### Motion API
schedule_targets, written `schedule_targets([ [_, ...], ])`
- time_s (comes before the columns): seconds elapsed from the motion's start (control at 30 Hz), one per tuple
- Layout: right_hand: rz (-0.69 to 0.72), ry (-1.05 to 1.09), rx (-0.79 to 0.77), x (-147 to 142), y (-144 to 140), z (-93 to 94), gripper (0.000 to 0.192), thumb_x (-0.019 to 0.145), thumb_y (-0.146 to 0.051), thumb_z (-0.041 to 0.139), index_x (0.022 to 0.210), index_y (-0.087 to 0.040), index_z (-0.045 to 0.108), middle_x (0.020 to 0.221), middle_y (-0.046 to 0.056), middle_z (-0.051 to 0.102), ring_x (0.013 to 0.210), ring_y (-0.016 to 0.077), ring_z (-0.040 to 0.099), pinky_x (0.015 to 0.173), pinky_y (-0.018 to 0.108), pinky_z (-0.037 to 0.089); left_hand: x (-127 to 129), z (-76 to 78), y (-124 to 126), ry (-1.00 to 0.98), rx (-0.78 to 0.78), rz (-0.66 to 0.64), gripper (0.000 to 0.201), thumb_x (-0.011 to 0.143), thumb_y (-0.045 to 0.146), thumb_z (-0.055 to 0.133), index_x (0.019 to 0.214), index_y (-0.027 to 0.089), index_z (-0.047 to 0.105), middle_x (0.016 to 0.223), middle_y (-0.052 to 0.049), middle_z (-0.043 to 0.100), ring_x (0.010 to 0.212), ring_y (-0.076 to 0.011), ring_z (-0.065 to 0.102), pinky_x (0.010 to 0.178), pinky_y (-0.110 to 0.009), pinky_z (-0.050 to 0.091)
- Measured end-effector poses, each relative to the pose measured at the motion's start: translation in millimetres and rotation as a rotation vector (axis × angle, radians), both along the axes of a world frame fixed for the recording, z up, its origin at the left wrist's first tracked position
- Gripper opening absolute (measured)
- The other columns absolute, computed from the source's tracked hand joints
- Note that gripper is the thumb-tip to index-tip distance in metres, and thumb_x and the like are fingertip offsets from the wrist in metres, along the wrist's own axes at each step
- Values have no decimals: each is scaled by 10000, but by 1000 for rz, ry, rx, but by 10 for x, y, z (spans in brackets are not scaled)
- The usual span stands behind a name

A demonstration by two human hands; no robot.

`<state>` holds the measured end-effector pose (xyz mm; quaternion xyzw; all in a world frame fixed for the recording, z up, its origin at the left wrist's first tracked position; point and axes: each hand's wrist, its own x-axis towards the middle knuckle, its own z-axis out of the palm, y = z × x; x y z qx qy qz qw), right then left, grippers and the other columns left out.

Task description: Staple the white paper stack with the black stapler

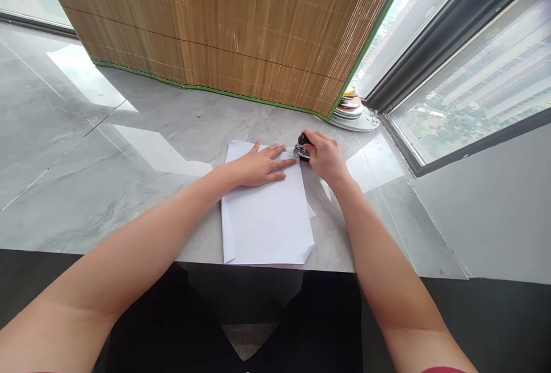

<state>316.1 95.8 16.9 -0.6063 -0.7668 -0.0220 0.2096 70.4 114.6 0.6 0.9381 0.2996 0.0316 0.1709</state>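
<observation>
White sheets of paper lie on the grey marble-look ledge, their lower corners curled and another sheet's edge peeking out at the right. My left hand rests flat on the upper part of the paper, fingers spread toward the right. A small block of dark print shows beside its fingertips. In my right hand is a black and silver stapler, its jaw end at the paper's upper right edge. The fingers wrap round the stapler and hide much of it. Whether its jaws are pressed together I cannot tell.
A bamboo blind with green edging hangs down to the ledge beyond the paper. Behind its right corner sits a stack of plates. A dark-framed window stands at the right. The ledge's front edge lies just below the paper.
</observation>
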Motion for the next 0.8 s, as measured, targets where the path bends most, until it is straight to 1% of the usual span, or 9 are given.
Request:
schedule_targets([
  [0.1,35,65,1,62,2,5,440,1042,-289,481,1447,-261,652,1238,109,753,1104,322,677,889,418,497,-1,-7,6,16,4,-1,617,1116,578,357,1714,425,332,1842,-34,129,1699,-338,135,1337,-652,50],
  [0.17,64,75,-16,114,-9,6,478,1004,-319,567,1474,-263,633,1268,107,753,1154,334,673,927,431,510,-2,-13,11,23,10,-7,623,1118,578,352,1718,414,324,1841,-44,121,1700,-336,130,1337,-655,43],
  [0.23,52,49,-60,184,-14,5,502,942,-321,656,1441,-270,653,1251,103,765,1134,344,683,924,439,518,-3,-14,14,28,14,-2,650,1115,586,355,1732,390,295,1840,-54,124,1700,-337,131,1341,-647,42],
  [0.33,-96,19,-89,302,6,-5,412,888,-308,704,1297,-270,721,1144,103,786,1052,350,697,873,439,517,-1,1,14,45,5,23,716,1106,595,367,1754,319,239,1834,-83,140,1698,-337,137,1349,-628,48],
  [0.43,-259,82,-2,386,44,-15,322,884,-337,704,1186,-235,743,1063,118,782,1012,350,689,841,439,510,-3,11,14,63,6,28,727,1105,586,365,1750,265,260,1830,-114,141,1700,-329,129,1349,-627,43],
  [0.5,-294,146,67,396,56,-9,312,897,-382,692,1155,-213,740,1011,127,777,978,345,684,831,443,515,-5,6,13,58,16,27,714,1105,583,364,1740,265,290,1830,-119,149,1700,-317,134,1350,-620,43],
  [0.6,-262,200,127,308,34,23,322,929,-427,658,1152,-205,723,985,127,774,952,336,686,841,450,523,-4,-11,-2,46,20,32,705,1103,591,362,1732,277,310,1828,-113,173,1698,-302,152,1355,-600,45],
  [0.7,-186,220,142,123,-26,63,307,955,-412,628,1177,-211,697,1043,122,775,976,323,693,866,436,517,-8,-7,-10,31,17,36,704,1098,599,370,1726,282,320,1828,-104,182,1695,-298,164,1356,-596,52],
  [0.8,-109,270,149,-73,-96,88,288,964,-391,618,1185,-216,679,1081,113,771,973,303,696,866,404,506,-68,31,67,-59,7,48,710,1078,585,432,1700,249,364,1817,-113,235,1677,-300,223,1359,-557,122],
])
